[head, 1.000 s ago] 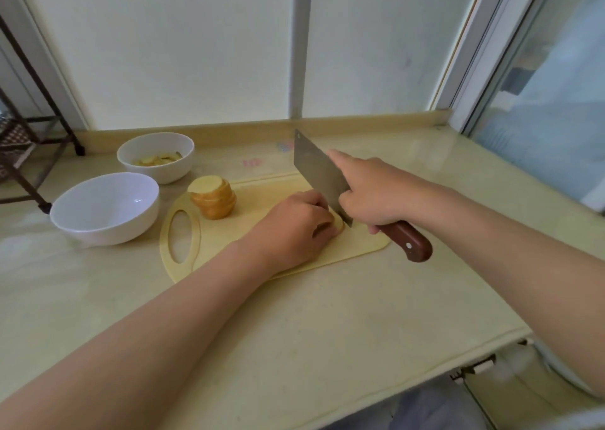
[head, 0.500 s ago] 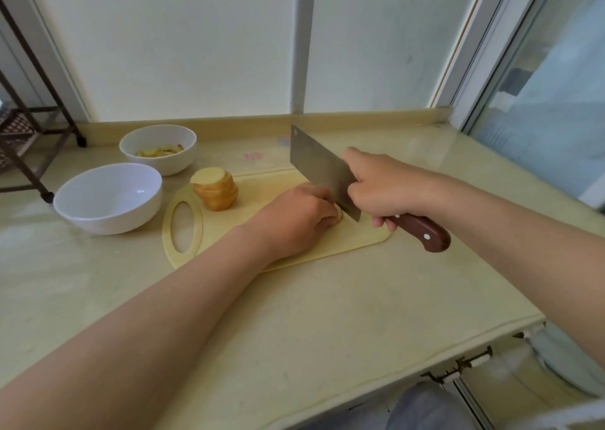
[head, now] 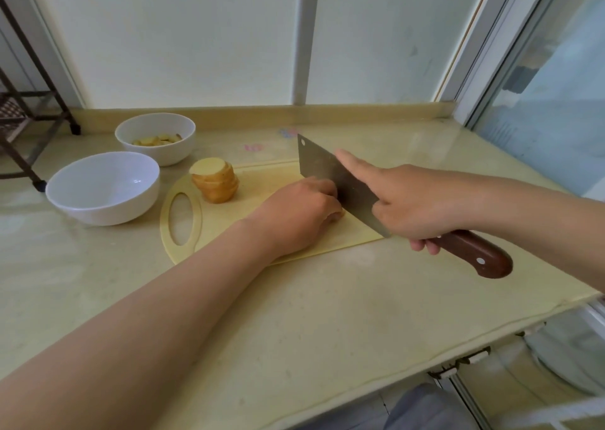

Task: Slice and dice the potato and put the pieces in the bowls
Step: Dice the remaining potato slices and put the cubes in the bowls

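My right hand [head: 415, 200] grips a cleaver [head: 330, 174] by its brown wooden handle, forefinger laid along the blade. The blade stands on the yellow cutting board [head: 262, 181], right beside my left hand [head: 301, 217]. That hand has its fingers curled over a small potato piece [head: 337, 215], mostly hidden beneath them. A stack of potato slices [head: 216, 181] stands at the board's left end. Two white bowls sit left of the board: the near bowl [head: 101, 187] holds nothing, the far bowl [head: 155, 136] holds potato pieces.
The beige counter [head: 294, 315] ends at a front edge near the bottom right. A dark metal rack [head: 19, 118] stands at the far left. A wall and window frame run behind the counter.
The cleaver has come down against my left hand's knuckles, its handle now lower and further right. My left hand stays on the potato piece.
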Tool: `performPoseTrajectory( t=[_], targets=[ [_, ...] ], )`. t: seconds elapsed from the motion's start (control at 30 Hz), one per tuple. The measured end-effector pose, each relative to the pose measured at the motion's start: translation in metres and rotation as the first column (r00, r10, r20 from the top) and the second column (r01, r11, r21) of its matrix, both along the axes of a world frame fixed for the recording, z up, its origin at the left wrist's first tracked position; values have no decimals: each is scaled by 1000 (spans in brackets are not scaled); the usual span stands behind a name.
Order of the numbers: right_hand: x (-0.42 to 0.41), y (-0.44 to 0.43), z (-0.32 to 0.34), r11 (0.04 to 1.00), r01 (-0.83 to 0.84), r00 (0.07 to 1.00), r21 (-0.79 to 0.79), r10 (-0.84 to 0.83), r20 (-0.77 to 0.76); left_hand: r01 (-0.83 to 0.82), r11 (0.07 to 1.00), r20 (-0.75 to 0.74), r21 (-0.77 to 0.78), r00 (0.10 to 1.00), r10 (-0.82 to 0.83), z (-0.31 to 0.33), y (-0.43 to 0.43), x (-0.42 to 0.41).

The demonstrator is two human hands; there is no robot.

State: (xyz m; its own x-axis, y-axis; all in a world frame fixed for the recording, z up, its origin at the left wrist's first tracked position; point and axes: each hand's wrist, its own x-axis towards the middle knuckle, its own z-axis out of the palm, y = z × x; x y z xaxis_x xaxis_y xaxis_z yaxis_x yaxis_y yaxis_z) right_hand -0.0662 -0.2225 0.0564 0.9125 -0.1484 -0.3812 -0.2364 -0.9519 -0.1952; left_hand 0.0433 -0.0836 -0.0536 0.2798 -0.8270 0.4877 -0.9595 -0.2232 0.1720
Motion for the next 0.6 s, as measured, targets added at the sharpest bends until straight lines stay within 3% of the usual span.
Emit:
performPoseTrajectory(
  t=[0.17, 0.6],
  targets=[
    [42, 12, -16, 998, -32, 989, 58, 24, 148, -11, 1000, -9, 22, 1000, 11, -1, 0, 1],
    [20, -12, -11, 979, 5, 974, 205, -52, 223, -66, 998, 19, -21, 998, 66, -2, 6, 0]
  ],
)
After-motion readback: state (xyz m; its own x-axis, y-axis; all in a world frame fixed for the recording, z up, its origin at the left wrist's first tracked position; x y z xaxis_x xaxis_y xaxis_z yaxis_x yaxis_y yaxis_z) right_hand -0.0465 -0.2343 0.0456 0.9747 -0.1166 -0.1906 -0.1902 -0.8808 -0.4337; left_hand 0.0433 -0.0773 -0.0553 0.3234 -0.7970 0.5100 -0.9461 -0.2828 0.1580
